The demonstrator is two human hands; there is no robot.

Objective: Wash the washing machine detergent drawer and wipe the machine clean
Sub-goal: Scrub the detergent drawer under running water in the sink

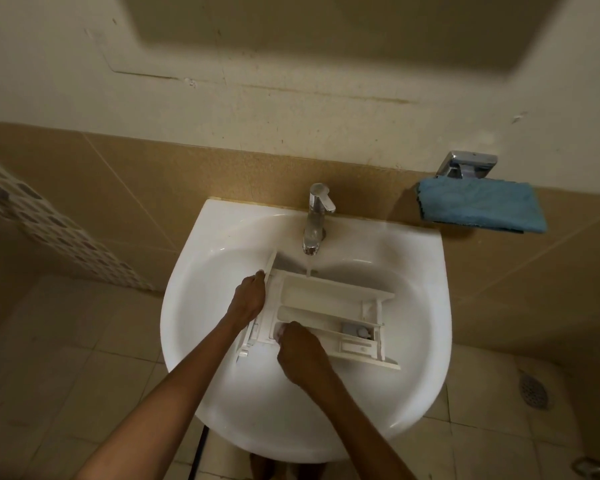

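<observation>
A white plastic detergent drawer (329, 306) lies across the white sink (222, 237), its front panel at the left and its compartments facing up. Water runs from the chrome tap (316, 220) into the drawer's far compartment. My left hand (248, 296) grips the front panel at the drawer's left end. At the near-left corner of the drawer my right hand (300, 355) has its fingers curled down into a compartment. Whether it holds anything there is hidden.
A folded blue cloth (478, 209) lies on a chrome wall shelf (466, 164) to the right of the sink. Beige tiled wall stands behind. A floor drain (534, 389) shows on the tiled floor at lower right. A patterned tiled ledge (49, 223) runs at left.
</observation>
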